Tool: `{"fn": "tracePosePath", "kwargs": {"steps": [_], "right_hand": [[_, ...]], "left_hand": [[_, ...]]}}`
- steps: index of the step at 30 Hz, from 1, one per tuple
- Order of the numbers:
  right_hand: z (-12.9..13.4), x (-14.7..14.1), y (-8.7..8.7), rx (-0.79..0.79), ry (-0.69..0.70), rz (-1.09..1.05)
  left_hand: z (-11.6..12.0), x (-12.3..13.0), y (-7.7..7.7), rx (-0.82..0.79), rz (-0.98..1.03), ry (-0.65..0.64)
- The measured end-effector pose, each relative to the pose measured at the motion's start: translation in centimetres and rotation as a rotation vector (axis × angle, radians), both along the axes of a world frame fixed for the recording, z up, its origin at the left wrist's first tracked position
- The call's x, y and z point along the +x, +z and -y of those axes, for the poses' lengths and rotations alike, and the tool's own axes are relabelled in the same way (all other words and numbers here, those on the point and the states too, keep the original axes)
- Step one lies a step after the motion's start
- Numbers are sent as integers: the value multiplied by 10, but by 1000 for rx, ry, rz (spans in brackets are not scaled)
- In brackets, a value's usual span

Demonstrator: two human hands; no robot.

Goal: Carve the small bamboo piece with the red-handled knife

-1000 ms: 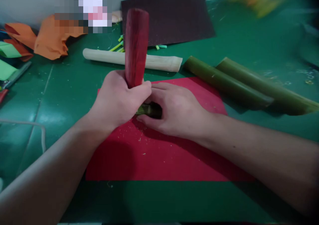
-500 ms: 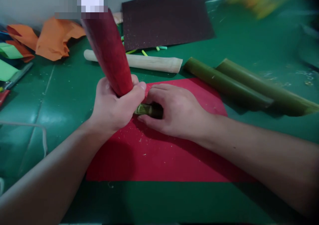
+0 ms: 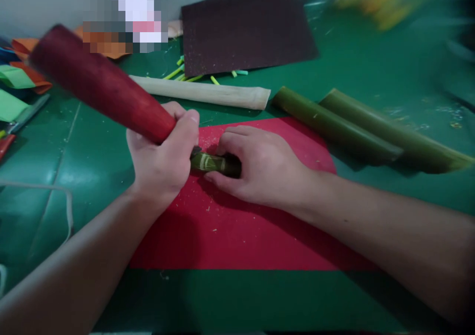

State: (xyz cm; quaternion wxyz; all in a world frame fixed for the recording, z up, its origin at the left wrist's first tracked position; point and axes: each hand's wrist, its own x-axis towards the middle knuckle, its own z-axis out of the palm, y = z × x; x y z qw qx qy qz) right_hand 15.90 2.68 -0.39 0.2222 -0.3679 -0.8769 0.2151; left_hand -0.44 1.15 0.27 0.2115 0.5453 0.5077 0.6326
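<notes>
My left hand (image 3: 161,152) is closed round the lower end of a thick dark red handle (image 3: 107,90), which slants up to the left. A small dark tip shows beside its fingers, close to a short green bamboo piece (image 3: 210,162) with pale scratches. My right hand (image 3: 267,167) has its fingers and thumb wrapped round the right end of that piece. The bamboo lies on a red sheet (image 3: 237,241); its left end is hidden by my left hand.
Behind the hands lie a pale stick (image 3: 208,92) and a dark sheet (image 3: 248,28). Two green bamboo pieces (image 3: 341,132) lie at right. Orange paper (image 3: 33,50), green paper (image 3: 17,76) and a white cord (image 3: 69,206) are at left on the green table (image 3: 237,300).
The red handle has swung down to the left, and my left hand has shifted slightly left with it. More of the bamboo's scratched part shows. My right hand has barely moved.
</notes>
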Motion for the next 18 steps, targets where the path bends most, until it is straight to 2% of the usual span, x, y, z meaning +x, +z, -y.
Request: {"fn": "tracePosePath", "kwargs": {"steps": [3, 7, 13, 16, 18], "right_hand": [[3, 0, 3, 46, -3, 41], [11, -1, 8, 117, -56, 121], [14, 5, 16, -4, -77, -3], [6, 12, 14, -62, 12, -116], [-3, 17, 10, -15, 177, -192]], "left_hand": [[1, -2, 1, 38, 113, -38], [2, -1, 4, 103, 218, -16], [1, 2, 3, 24, 324, 3], [0, 3, 2, -10, 374, 9], [0, 3, 2, -31, 397, 6]]}}
